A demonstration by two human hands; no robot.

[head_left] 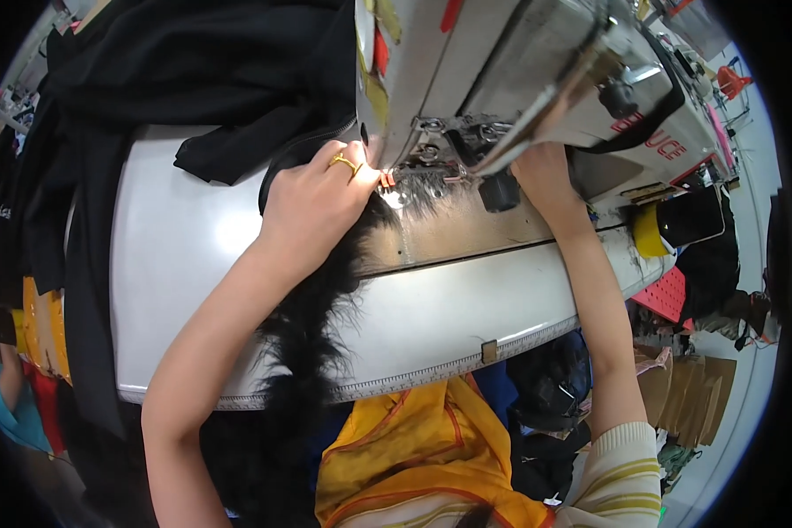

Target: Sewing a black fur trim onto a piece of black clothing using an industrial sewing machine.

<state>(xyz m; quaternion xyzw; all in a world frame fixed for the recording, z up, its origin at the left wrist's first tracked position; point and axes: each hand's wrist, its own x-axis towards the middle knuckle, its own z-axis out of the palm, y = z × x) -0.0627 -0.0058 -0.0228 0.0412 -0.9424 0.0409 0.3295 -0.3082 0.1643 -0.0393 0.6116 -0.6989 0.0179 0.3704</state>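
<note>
Hands apart: left hand [312, 198] presses black fur trim [312, 352]; right hand [541, 172], grip unclear, beneath red-lettered sewing machine [537, 79].

White worktable [176, 264]; pale floor [748, 352], cardboard [691, 396].

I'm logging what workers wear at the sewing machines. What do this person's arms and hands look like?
Both forearms are bare. The left hand wears a gold ring on one finger. The right arm ends at a cream knit sleeve with yellowish stripes; the right hand is mostly hidden, with no jewellery visible.
</note>
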